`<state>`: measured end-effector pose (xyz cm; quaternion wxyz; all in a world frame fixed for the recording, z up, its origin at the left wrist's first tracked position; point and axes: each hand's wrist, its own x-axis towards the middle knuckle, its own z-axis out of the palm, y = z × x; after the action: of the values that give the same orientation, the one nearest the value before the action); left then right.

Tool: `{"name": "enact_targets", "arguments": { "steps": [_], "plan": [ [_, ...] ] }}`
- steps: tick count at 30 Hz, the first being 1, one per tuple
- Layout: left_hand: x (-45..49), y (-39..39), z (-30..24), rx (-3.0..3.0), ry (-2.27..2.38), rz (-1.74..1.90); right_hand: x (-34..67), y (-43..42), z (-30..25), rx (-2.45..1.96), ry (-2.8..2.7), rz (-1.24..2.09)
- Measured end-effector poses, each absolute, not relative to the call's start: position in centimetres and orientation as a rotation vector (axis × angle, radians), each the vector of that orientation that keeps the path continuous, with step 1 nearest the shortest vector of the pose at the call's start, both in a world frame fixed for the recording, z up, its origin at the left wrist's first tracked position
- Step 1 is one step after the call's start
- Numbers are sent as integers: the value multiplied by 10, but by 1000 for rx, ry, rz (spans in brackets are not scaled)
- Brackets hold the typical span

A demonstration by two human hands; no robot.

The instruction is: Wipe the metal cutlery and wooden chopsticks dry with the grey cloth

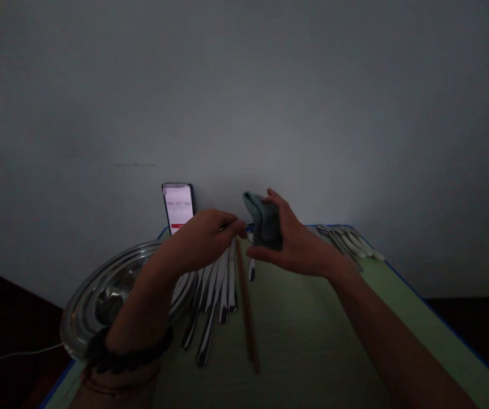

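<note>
Grey-green folded cloth [265,224] is held up above the far edge of the table by the right hand [294,244], its thumb spread below and its fingers curled above, so that the cloth is clamped between them. Just left of the cloth, a slim metal piece [223,229] seems to be pinched by the left hand [199,238], whose thumb and forefinger are pressed together; its kind is hidden by the grip. Below the cloth, a metal handle [252,270] is seen on the table. To the cloth's lower left, wooden chopsticks [248,318] are laid beside a fan of table knives [212,295], and farther left a wide-rimmed steel bowl [70,309] is set. A smartphone [179,207] showing 00:07:06 is propped against the wall [244,102] beyond. Right of the cloth, forks [333,236] and white-handled cutlery [357,245] are grouped on the green table [313,329]. One piece is judged to be in hand; pieces are left lying on both sides of the cloth, and which are finished cannot be told.
</note>
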<state>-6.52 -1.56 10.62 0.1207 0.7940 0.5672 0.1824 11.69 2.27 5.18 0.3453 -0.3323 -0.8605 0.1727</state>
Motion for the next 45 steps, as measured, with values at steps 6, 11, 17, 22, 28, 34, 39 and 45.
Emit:
{"name": "enact_targets", "arguments": {
  "steps": [6,11,17,22,28,34,39,45],
  "plan": [
    [-63,-15,105,2235,1680,564,99,28,36,-844,-2032,147],
    [-60,-11,100,2197,1666,584,107,35,48,-1041,-1849,145],
    [-68,-5,91,2187,1645,421,131,60,50,-1023,-1594,912],
    [-74,-5,86,2189,1592,324,146,74,46,-930,-1380,1027],
    [-73,-4,91,2155,1657,443,155,43,76,-854,-2121,814],
    [-73,-6,96,2148,1681,521,143,38,68,-871,-2219,522],
    [-73,-10,99,2254,1601,542,129,46,53,-876,-2219,316],
    [-69,-17,105,2384,1577,582,131,45,59,-813,-2183,497]
  ]
}}
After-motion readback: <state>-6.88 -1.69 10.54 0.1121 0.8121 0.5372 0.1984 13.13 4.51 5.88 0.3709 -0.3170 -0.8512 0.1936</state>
